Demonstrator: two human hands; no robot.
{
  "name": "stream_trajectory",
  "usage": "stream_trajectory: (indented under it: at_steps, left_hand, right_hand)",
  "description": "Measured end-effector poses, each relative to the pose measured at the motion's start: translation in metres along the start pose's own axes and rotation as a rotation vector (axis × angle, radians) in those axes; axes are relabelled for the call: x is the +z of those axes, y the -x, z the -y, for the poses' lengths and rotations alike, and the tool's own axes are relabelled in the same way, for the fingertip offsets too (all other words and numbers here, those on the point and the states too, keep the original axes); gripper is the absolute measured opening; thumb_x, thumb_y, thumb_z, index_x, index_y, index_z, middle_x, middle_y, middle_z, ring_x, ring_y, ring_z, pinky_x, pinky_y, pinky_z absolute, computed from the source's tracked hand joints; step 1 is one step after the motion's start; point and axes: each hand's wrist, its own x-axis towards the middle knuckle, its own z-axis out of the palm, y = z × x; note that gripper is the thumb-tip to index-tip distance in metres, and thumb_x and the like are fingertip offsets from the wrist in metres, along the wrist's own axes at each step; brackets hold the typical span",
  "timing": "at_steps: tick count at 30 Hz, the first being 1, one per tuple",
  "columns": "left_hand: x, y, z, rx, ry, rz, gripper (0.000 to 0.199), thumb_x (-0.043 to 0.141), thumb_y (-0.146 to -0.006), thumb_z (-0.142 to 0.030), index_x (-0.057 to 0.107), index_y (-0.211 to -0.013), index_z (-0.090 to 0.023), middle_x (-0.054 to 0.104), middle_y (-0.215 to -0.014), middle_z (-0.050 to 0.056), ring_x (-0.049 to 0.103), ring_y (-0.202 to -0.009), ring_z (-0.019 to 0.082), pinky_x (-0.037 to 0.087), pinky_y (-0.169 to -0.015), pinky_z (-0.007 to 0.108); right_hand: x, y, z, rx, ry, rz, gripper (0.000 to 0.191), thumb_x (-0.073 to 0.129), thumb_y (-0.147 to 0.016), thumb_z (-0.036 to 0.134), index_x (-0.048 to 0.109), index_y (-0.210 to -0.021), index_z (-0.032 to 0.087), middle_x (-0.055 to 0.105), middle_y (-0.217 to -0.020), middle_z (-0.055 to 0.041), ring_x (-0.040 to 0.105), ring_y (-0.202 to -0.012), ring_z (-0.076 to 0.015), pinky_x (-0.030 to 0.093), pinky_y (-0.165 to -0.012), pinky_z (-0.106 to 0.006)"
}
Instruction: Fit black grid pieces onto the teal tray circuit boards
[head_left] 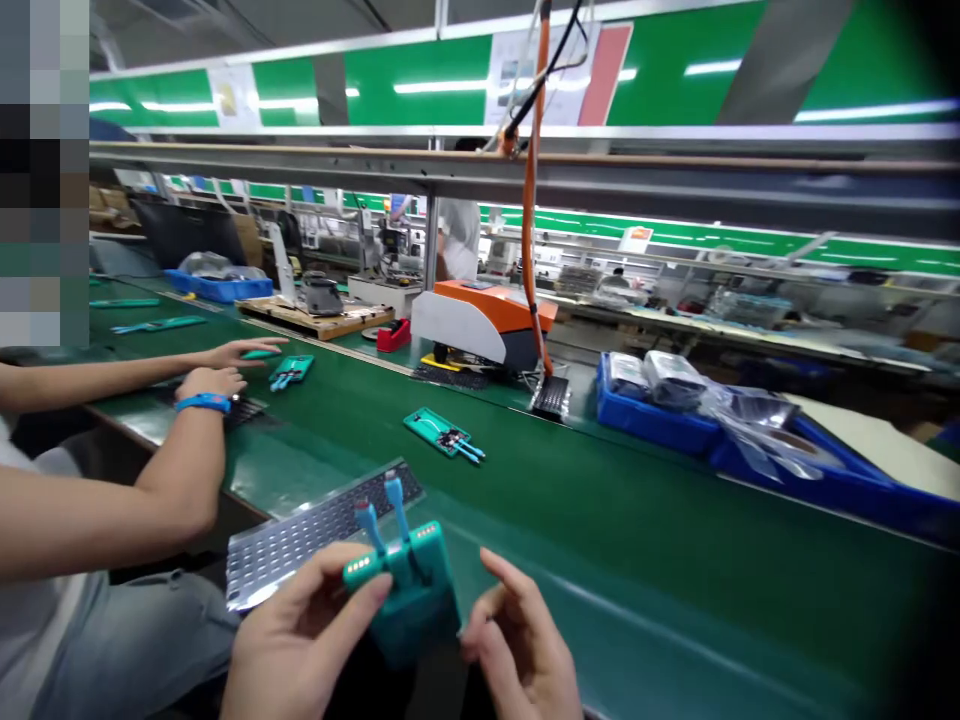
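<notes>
My left hand (311, 630) is closed on a teal power bank (416, 610), thumb on its near face. Two short light-blue cables (395, 500) stick up from its top end, and small orange-lit marks show at both top corners. Beside its lower right edge is my right hand (521, 640), index finger raised, thumb and another finger pinched together at the corner. Whatever that pinch holds, if anything, is too small to make out. A perforated dark sheet (315, 530) lies behind my left hand. Farther off, an opened teal case with cables (442, 435) rests on the green belt.
At left, a co-worker's arms (176, 470), one with a blue wristband, reach over another teal unit (292, 370). Blue bins (652, 420) with bagged parts line the belt's far right side. An orange-and-white machine (480, 325) stands beyond the belt, below a hanging orange cable (531, 200).
</notes>
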Motion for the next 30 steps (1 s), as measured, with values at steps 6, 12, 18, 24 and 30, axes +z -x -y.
stream_trajectory:
  at_steps: [6, 12, 18, 24, 30]
  left_hand:
    - [0.012, -0.019, 0.006, -0.238, 0.118, 0.147, 0.024, 0.079, -0.077, -0.039, 0.072, -0.089, -0.02, 0.072, -0.078, 0.0, 0.068, -0.069, 0.013, 0.057, -0.065, 0.014]
    - [0.034, -0.033, 0.009, -0.043, -0.014, 0.202, 0.013, 0.077, -0.079, -0.034, 0.071, -0.084, -0.024, 0.07, -0.077, -0.003, 0.067, -0.067, 0.011, 0.055, -0.063, 0.01]
    - [0.047, -0.045, 0.017, 0.196, -0.162, 0.274, 0.009, 0.071, -0.086, -0.024, 0.07, -0.094, -0.029, 0.07, -0.09, -0.004, 0.067, -0.079, 0.012, 0.055, -0.08, 0.015]
    - [0.062, -0.062, 0.026, 0.368, -0.221, 0.339, 0.022, 0.067, -0.088, -0.016, 0.067, -0.105, -0.03, 0.073, -0.098, -0.005, 0.069, -0.089, 0.011, 0.054, -0.088, 0.016]
    - [0.062, -0.063, 0.036, 0.582, -0.294, 0.36, 0.044, 0.06, -0.083, 0.0, 0.069, -0.115, -0.029, 0.074, -0.109, -0.001, 0.072, -0.094, 0.012, 0.054, -0.092, 0.017]
  right_hand:
    - [-0.004, -0.024, 0.015, 0.074, 0.215, 0.074, 0.038, 0.055, -0.095, 0.045, 0.066, -0.123, 0.021, 0.059, -0.074, -0.0003, 0.056, -0.066, -0.0135, 0.046, -0.061, -0.025]
    - [-0.007, -0.048, 0.022, 0.146, 0.226, 0.102, 0.043, 0.054, -0.094, 0.05, 0.064, -0.121, 0.019, 0.051, -0.067, 0.002, 0.049, -0.06, -0.0129, 0.041, -0.053, -0.024]
    - [-0.006, -0.068, 0.018, 0.202, 0.059, 0.047, 0.04, 0.06, -0.09, 0.051, 0.061, -0.113, 0.018, 0.055, -0.074, 0.0012, 0.053, -0.06, -0.0117, 0.046, -0.054, -0.023]
    - [-0.01, -0.084, 0.012, 0.214, 0.063, -0.001, 0.035, 0.067, -0.086, 0.042, 0.059, -0.113, 0.02, 0.062, -0.084, -0.0007, 0.057, -0.072, -0.0136, 0.05, -0.066, -0.026]
    - [-0.011, -0.086, 0.003, 0.228, 0.009, -0.032, 0.031, 0.072, -0.084, 0.035, 0.06, -0.108, 0.021, 0.068, -0.095, -0.0027, 0.064, -0.082, -0.015, 0.053, -0.074, -0.026]
